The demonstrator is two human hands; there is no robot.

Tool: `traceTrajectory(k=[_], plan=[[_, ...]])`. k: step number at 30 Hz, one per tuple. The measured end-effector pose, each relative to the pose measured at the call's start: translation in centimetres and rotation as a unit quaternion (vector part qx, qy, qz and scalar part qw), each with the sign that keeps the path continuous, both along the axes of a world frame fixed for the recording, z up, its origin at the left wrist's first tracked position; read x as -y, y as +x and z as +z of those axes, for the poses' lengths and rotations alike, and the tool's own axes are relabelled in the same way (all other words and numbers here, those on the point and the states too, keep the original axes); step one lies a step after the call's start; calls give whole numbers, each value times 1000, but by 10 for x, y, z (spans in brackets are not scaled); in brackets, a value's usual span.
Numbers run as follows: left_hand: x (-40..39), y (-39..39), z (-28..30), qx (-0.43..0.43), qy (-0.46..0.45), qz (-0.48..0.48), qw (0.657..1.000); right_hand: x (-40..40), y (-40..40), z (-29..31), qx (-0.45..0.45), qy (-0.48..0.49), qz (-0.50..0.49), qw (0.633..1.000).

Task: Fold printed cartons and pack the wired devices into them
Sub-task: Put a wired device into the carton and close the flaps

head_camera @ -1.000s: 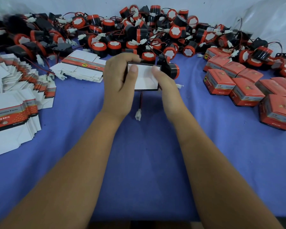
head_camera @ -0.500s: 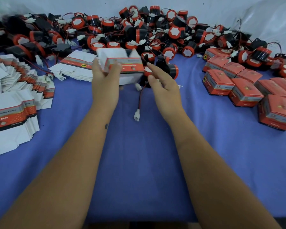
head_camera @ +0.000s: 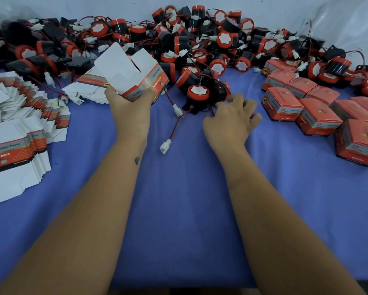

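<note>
Fingers of left hand (head_camera: 128, 106) grip one carton (head_camera: 134, 76) (flaps up); right hand (head_camera: 230, 120) pinches one wire (head_camera: 211, 111).

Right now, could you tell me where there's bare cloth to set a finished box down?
The blue cloth is bare between and beside both forearms, bordered by flat cartons leftward and packed boxes rightward. The far edge is crowded with devices and loose wires.

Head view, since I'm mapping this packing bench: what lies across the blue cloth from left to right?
Fanned flat white-and-orange cartons → left hand holding an opened carton → black-and-orange wired device → right hand → packed orange boxes.
</note>
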State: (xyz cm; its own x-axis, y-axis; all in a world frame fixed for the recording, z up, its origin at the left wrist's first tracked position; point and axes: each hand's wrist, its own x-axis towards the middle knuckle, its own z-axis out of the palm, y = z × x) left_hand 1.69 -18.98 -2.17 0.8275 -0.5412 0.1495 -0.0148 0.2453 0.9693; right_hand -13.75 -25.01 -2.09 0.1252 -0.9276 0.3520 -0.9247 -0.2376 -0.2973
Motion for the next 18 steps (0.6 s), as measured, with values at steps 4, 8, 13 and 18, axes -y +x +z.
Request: traceTrajectory(k=[4, 8, 13, 18], plan=[[4, 0, -2, 31, 16, -13, 999, -1, 10, 6, 47, -7, 97, 994], [5, 0, -4, 65, 32, -9, 997, 4, 24, 9, 98, 53, 143, 983], [6, 1, -5, 86, 45, -22, 995, 28, 37, 16, 116, 96, 101, 983], [9, -2, -7, 114, 62, -35, 991, 35, 50, 7, 83, 61, 21, 994]])
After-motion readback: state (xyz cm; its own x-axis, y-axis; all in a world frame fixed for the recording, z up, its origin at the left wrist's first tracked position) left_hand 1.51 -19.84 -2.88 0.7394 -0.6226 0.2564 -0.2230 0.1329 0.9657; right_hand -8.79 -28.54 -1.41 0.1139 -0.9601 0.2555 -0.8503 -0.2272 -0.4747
